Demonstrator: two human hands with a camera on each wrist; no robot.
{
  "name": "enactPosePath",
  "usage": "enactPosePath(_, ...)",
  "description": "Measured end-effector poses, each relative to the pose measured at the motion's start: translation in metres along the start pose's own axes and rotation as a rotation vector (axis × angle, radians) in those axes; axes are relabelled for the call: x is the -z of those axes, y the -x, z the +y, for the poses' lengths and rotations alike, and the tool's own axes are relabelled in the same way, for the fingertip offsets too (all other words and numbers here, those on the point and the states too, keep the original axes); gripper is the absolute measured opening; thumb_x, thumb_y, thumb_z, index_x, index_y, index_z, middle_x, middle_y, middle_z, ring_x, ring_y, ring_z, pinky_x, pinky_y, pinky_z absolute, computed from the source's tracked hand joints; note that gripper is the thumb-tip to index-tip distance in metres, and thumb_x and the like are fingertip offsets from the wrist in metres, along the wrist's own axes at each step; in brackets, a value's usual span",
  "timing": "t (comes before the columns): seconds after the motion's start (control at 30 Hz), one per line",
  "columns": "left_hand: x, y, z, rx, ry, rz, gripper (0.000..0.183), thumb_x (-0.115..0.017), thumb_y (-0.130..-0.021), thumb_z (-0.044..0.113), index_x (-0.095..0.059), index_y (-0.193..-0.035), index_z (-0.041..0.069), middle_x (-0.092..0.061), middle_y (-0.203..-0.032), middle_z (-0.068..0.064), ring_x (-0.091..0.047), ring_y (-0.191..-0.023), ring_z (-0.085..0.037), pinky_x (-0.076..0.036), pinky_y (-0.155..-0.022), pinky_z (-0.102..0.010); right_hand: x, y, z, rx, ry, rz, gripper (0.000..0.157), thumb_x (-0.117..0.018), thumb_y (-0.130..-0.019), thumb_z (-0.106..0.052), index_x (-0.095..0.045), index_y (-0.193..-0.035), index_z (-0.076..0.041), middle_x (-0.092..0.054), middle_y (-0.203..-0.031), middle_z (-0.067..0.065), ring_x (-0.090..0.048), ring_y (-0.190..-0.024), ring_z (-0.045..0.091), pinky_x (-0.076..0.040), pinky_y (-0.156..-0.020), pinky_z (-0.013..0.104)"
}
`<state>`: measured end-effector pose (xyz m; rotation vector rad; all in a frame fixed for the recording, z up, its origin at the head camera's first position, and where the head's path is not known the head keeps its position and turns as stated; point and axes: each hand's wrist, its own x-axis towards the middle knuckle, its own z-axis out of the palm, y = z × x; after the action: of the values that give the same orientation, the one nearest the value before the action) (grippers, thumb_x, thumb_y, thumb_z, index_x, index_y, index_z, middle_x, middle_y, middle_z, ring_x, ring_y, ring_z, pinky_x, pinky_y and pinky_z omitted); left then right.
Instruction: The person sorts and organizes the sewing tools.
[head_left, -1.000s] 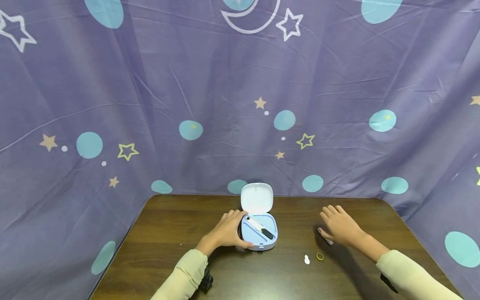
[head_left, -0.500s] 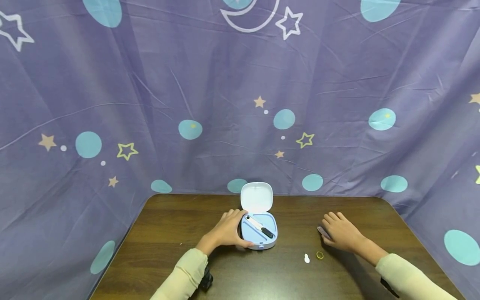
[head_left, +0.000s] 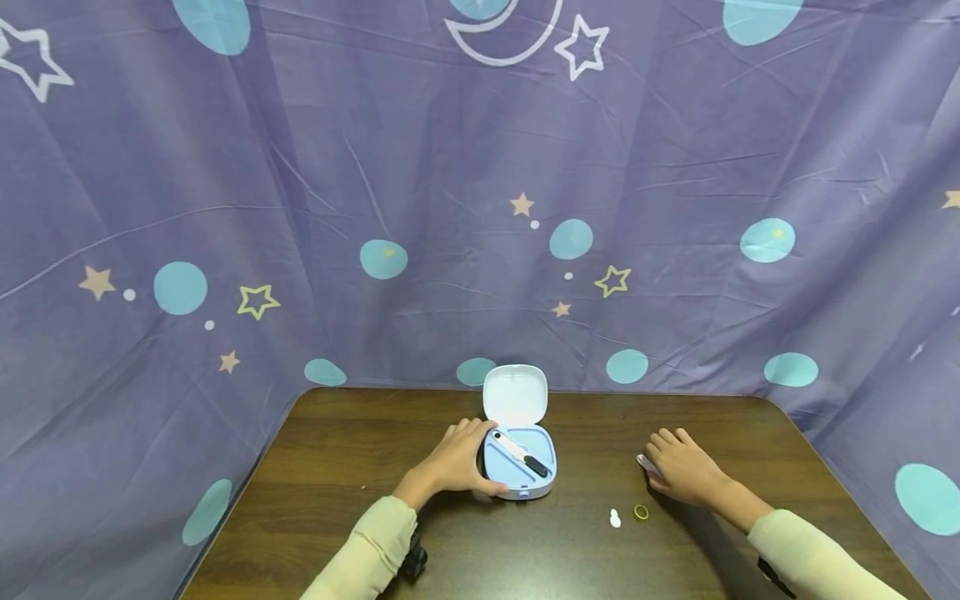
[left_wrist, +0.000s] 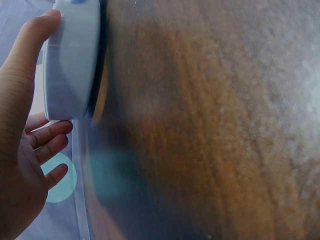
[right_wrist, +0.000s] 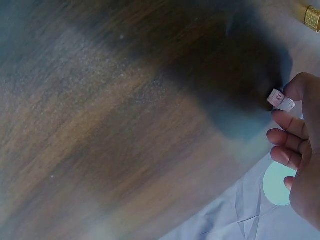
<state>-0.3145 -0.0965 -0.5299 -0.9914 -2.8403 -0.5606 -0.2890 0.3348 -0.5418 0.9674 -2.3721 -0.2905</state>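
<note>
My left hand (head_left: 455, 458) grips the left side of a light blue case (head_left: 504, 482), thumb at the front and fingers at the back. The case's white lid (head_left: 516, 395) stands raised. A white tool with a black handle (head_left: 516, 451) lies slantwise inside. In the left wrist view the thumb presses the case's side (left_wrist: 72, 65). To the right, my right hand (head_left: 684, 469) pinches a small pale pink stick (head_left: 648, 464) low over the table. The right wrist view shows its squarish end (right_wrist: 276, 97) with a tiny printed mark. The rest is hidden by the fingers.
A yellow-gold ring (head_left: 641, 512) and a small white snowman-shaped piece (head_left: 615, 518) lie on the brown wooden table (head_left: 330, 467), between the case and my right forearm. A purple curtain (head_left: 450, 317) hangs behind the table's far edge.
My right hand has shifted slightly down and right in the head view, its fingers closing on the pink stick, which has tilted a little. My left hand and the case stay put.
</note>
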Motion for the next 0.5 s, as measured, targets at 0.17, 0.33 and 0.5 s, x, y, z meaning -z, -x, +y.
enactPosePath(0.17,0.0008,-0.0006,-0.0002,0.008,-0.003,-0.002,0.104,-0.082,-0.067,0.07,-0.049,-0.145,0.011,-0.059,-0.124,-0.002,-0.049,-0.109,-0.017,-0.041,-0.097,-0.039,-0.0019,-0.0026,0.0004,0.006,-0.009,0.023,0.032,-0.08,-0.066,-0.031,-0.056,-0.077,-0.013,-0.054,-0.081,0.003,-0.05,-0.08,0.024,-0.036,-0.071,0.039)
enactPosePath(0.33,0.0002,-0.0008,-0.0001,0.004,-0.003,-0.001,0.103,-0.082,-0.067,0.069,-0.049,-0.145,0.011,-0.059,-0.123,-0.002,-0.05,-0.109,-0.018,-0.041,-0.097,-0.039,-0.0011,-0.0037,0.001,0.013,0.004,0.061,0.031,-0.079,-0.064,-0.03,-0.055,-0.075,-0.014,-0.051,-0.078,0.002,-0.048,-0.077,0.023,-0.034,-0.069,0.037)
enactPosePath(0.5,-0.0007,0.0002,0.0002,0.002,-0.004,0.001,0.103,-0.082,-0.067,0.069,-0.049,-0.145,0.011,-0.059,-0.123,-0.001,-0.05,-0.109,-0.018,-0.042,-0.097,-0.04,0.0007,-0.0037,-0.0005,0.012,-0.016,0.067,0.029,-0.079,-0.067,-0.026,-0.052,-0.073,-0.015,-0.045,-0.073,-0.002,-0.045,-0.073,0.02,-0.033,-0.067,0.034)
